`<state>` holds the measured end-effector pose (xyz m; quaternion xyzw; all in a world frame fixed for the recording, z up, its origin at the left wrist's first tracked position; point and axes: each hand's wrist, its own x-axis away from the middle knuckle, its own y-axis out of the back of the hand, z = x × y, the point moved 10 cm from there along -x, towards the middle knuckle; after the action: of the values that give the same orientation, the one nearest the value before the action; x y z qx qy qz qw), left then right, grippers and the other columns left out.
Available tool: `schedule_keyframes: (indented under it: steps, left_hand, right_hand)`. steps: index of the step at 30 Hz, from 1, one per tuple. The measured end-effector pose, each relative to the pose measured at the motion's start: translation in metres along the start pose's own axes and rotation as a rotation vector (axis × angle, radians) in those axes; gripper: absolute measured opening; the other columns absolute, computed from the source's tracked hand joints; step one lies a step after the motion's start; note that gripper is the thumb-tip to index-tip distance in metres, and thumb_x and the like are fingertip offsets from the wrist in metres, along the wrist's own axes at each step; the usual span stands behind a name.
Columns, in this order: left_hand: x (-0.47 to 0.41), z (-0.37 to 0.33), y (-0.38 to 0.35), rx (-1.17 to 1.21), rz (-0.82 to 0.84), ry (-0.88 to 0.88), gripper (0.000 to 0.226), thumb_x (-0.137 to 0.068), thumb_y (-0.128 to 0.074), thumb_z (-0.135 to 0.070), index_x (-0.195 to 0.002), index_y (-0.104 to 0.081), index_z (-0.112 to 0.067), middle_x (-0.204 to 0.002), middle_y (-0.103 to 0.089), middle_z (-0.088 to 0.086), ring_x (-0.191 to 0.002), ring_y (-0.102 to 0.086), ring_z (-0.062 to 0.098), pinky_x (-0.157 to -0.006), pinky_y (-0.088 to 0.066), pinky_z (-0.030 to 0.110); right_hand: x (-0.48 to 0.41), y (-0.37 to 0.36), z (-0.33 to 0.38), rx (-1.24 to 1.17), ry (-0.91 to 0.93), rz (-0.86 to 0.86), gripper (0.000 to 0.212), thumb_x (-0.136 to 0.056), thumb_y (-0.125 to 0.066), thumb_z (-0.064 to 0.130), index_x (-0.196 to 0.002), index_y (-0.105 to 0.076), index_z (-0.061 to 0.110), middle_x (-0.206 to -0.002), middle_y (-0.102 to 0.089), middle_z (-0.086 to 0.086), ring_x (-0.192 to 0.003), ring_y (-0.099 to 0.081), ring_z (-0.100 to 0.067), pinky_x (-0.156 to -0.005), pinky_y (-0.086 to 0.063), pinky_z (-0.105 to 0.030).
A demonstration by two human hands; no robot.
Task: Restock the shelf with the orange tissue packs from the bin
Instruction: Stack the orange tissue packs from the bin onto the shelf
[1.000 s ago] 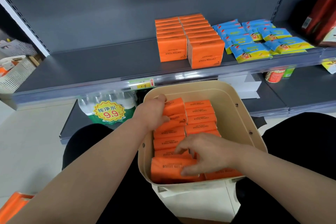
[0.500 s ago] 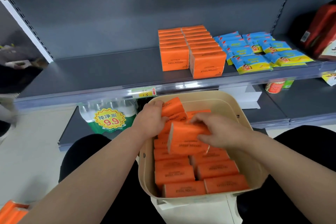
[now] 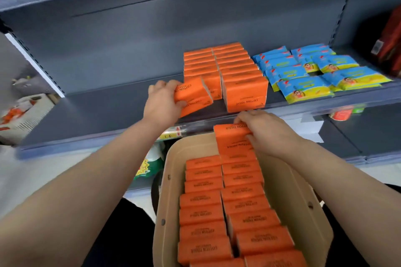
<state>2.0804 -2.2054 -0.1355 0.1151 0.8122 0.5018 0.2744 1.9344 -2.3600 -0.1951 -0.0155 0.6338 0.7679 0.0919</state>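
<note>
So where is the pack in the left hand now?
Head view, left of centre: the pack is tilted above the shelf, in the left hand, beside the stocked orange rows.

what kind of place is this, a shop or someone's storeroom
Most likely a shop aisle, such as a small supermarket: a grey metal shelf with a price tag in its clear front rail, and rows of identical orange tissue packs and blue packets lined up on it.

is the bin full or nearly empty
Mostly full: two rows of orange tissue packs fill the bin, bare only at its far left corner.
</note>
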Motion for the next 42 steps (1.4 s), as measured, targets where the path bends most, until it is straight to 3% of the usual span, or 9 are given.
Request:
schedule_keyframes:
  steps: [7,16,21,26,32,37,42]
  left_hand:
    - [-0.045,-0.013,-0.05,-0.13,0.174,-0.011,0.057,-0.085,-0.067,-0.02,-0.138,-0.046,-0.026,-0.129,-0.039,0.014,-0.123,-0.032,0.032,-0.104,-0.033,0.04]
    - [-0.07,-0.022,-0.066,-0.037,0.041,-0.002,0.053,-0.081,-0.07,-0.014,-0.129,-0.048,-0.018,-0.13,-0.036,0.008,-0.126,-0.031,0.026,-0.095,-0.045,0.04]
    - [-0.064,-0.017,-0.062,0.007,-0.025,0.011,0.057,-0.082,-0.071,-0.016,-0.132,-0.043,-0.014,-0.133,-0.035,0.008,-0.124,-0.031,0.026,-0.09,-0.044,0.037]
    - [-0.023,-0.004,-0.058,0.037,-0.037,-0.053,0.042,-0.087,-0.062,-0.009,-0.127,-0.049,-0.013,-0.134,-0.041,0.004,-0.122,-0.035,0.023,-0.082,-0.038,0.026]
    - [-0.003,0.025,-0.047,-0.096,0.094,-0.006,0.042,-0.089,-0.058,-0.013,-0.13,-0.051,-0.017,-0.135,-0.047,0.005,-0.123,-0.038,0.025,-0.091,-0.046,0.044]
    - [0.004,0.043,-0.03,-0.032,0.028,0.074,0.041,-0.09,-0.058,-0.013,-0.13,-0.051,-0.016,-0.132,-0.048,0.007,-0.122,-0.039,0.026,-0.09,-0.047,0.044]
    - [0.001,0.049,-0.026,-0.025,0.042,0.083,0.042,-0.091,-0.059,-0.016,-0.132,-0.049,-0.017,-0.134,-0.046,0.007,-0.122,-0.039,0.026,-0.089,-0.048,0.043]
  right_hand:
    - [-0.012,-0.002,-0.001,-0.028,0.01,-0.032,0.048,-0.081,-0.057,0.006,-0.122,-0.049,0.029,-0.119,-0.056,0.004,-0.113,-0.049,-0.019,-0.092,-0.043,-0.036]
    - [-0.013,-0.005,-0.012,-0.069,0.001,-0.026,0.046,-0.084,-0.055,0.008,-0.124,-0.047,0.031,-0.124,-0.053,0.008,-0.117,-0.046,-0.016,-0.093,-0.042,-0.035]
    - [-0.016,-0.005,-0.019,-0.067,-0.002,-0.035,0.045,-0.085,-0.057,0.013,-0.124,-0.047,0.032,-0.126,-0.052,0.01,-0.118,-0.045,-0.015,-0.093,-0.042,-0.033]
    - [-0.011,-0.005,-0.027,-0.053,-0.016,-0.051,0.046,-0.083,-0.061,0.015,-0.125,-0.049,0.029,-0.127,-0.052,0.009,-0.119,-0.047,-0.016,-0.094,-0.041,-0.033]
    - [-0.02,0.003,-0.011,-0.104,-0.033,-0.18,0.045,-0.08,-0.068,0.01,-0.122,-0.056,0.021,-0.117,-0.054,-0.001,-0.105,-0.056,-0.029,-0.086,-0.048,-0.041]
    - [-0.065,0.037,0.025,0.058,-0.018,-0.343,0.045,-0.081,-0.069,0.018,-0.123,-0.057,0.025,-0.12,-0.059,-0.001,-0.111,-0.046,-0.03,-0.085,-0.035,-0.04]
    - [-0.117,0.042,0.043,0.127,-0.031,-0.315,0.046,-0.085,-0.066,0.016,-0.128,-0.053,0.027,-0.125,-0.054,-0.001,-0.117,-0.042,-0.027,-0.09,-0.034,-0.039]
